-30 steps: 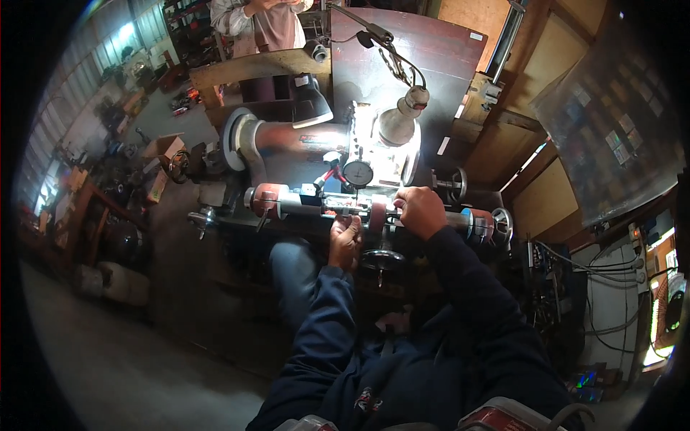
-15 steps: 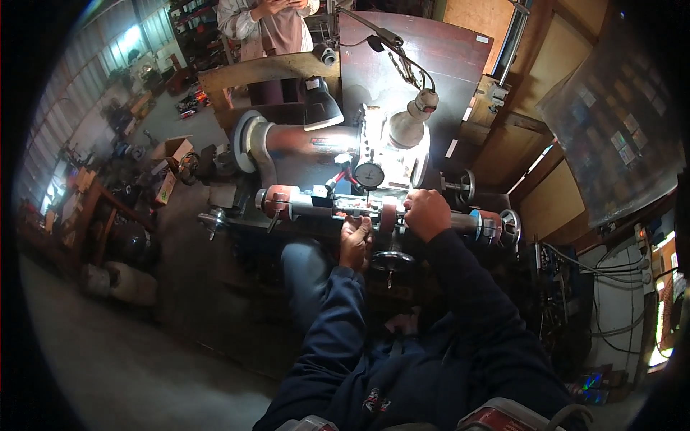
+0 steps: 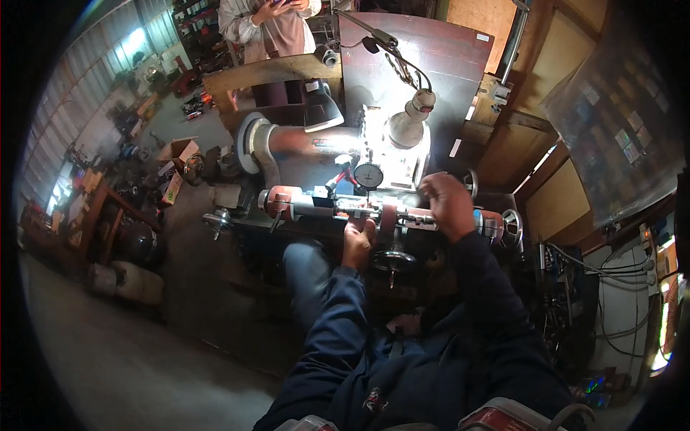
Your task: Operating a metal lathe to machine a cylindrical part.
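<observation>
- At the lower edge, a red and pale thing (image 3: 497,418) is cut off and hard to make out; the dark sleeves (image 3: 496,287) sink into shadow.
- The left hand (image 3: 357,243) reaches up to the underside of the metal bar (image 3: 313,207); its fingertips are partly hidden, so I cannot tell whether they grip.
- A hand wheel (image 3: 394,259) sits just below the bar.
- The right hand (image 3: 451,206) is raised by the bar's right part, fingers curled; I cannot tell whether anything is between them.
- The dial gauge (image 3: 369,175) stands over the bar's middle, where glare blurs small parts.
- Behind it, a lamp (image 3: 407,129) washes out the machine's surface.
- Leftward, a cardboard box (image 3: 180,152) lies on the dim floor (image 3: 144,345).
- A dark red panel (image 3: 410,65) stands behind; a plastic sheet (image 3: 611,129) hangs rightward.
- Farthest, a person (image 3: 269,32) is cut off by the upper edge.
</observation>
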